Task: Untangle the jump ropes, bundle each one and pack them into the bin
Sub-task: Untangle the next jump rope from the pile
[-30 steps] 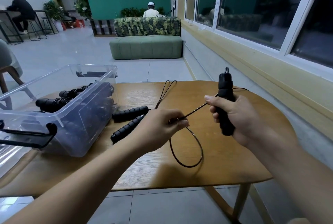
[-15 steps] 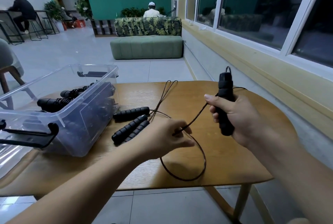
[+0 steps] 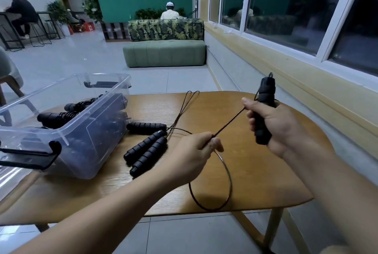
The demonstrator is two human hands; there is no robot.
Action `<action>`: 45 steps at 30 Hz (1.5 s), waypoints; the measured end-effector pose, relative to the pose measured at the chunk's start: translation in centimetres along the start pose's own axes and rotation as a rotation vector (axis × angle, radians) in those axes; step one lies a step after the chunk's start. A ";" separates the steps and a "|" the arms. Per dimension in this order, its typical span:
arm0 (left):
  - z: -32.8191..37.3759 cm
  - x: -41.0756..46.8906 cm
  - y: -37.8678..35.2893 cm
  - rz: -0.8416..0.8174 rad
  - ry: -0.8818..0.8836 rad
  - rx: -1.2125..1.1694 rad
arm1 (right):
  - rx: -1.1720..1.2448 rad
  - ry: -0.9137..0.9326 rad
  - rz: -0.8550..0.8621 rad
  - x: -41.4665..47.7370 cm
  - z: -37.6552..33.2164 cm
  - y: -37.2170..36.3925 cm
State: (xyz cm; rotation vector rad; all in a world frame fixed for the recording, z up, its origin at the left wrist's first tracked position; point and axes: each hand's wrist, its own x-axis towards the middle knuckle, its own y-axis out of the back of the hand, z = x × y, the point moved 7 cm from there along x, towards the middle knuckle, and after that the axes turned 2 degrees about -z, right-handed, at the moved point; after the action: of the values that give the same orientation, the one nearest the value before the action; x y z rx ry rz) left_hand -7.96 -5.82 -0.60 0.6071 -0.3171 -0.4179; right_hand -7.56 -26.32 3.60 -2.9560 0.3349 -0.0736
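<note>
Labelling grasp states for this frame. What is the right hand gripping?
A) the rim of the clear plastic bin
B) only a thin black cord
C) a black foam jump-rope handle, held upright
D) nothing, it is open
C: the right hand has its fingers curled round the black foam jump-rope handle, which stands upright above the table, while the left hand pinches the thin black cord.
</note>
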 end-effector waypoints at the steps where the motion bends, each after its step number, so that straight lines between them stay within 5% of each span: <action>1: -0.1 0.0 0.3 0.008 -0.001 -0.006 | 0.029 -0.026 -0.015 0.0 0.1 0.1; 11: 0.7 0.0 1.2 -0.001 -0.051 -0.029 | -0.082 -0.057 -0.348 -2.9 2.9 -4.7; 16: 0.8 -0.2 1.3 -0.011 -0.026 0.033 | -0.118 -0.026 -0.246 -2.2 2.0 -4.0; 22: 0.4 -0.8 1.9 -0.023 0.018 0.067 | 0.173 -0.059 0.036 1.1 0.3 1.8; 34: 1.0 -0.7 2.2 0.007 -0.026 -0.020 | -0.026 -0.166 -0.338 -3.0 3.8 -4.8; 45: 0.5 -1.1 2.9 -0.003 0.012 0.022 | 0.252 -0.144 -0.003 1.1 1.6 0.9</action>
State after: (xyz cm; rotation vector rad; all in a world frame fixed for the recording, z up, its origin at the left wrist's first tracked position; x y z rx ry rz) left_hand -8.35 -3.40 1.35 0.6308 -0.3101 -0.4137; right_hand -6.59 -27.19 1.92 -2.6935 0.2792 0.0898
